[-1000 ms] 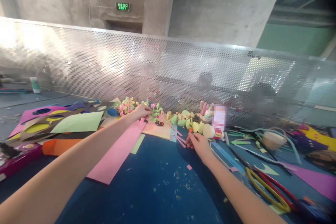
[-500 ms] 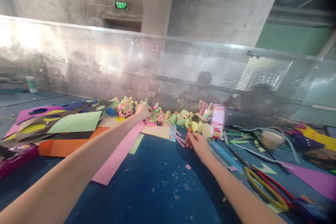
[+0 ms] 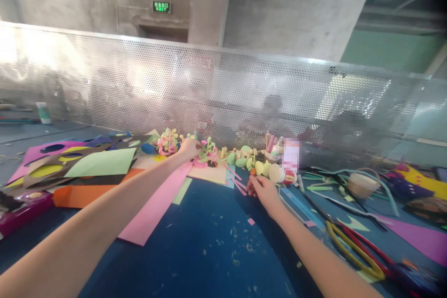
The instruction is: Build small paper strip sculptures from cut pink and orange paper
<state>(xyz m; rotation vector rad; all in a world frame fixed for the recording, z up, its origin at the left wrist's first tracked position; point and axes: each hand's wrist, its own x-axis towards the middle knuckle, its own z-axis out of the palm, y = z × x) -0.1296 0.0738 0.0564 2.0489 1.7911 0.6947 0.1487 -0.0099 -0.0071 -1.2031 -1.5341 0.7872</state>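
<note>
My left hand reaches far forward over the table, its fingers closed together at the small pink and green paper decorations. What sits between those fingertips is too small to make out. To the left of that hand stands another cluster of curled yellow, green and pink paper. My right hand rests on the table with fingers curled together, beside thin pink paper strips. Its fingertips are partly hidden, so anything in them does not show clearly. Pale green paper ovals lie just beyond it.
Coloured paper sheets, among them a light green sheet and a long pink strip, cover the left side. A glue bottle, yellow-handled scissors and a tape roll lie right. A perforated metal screen stands behind.
My left hand has shifted very slightly left, and the decoration by its fingertips shows more pink. My right hand stays in place.
</note>
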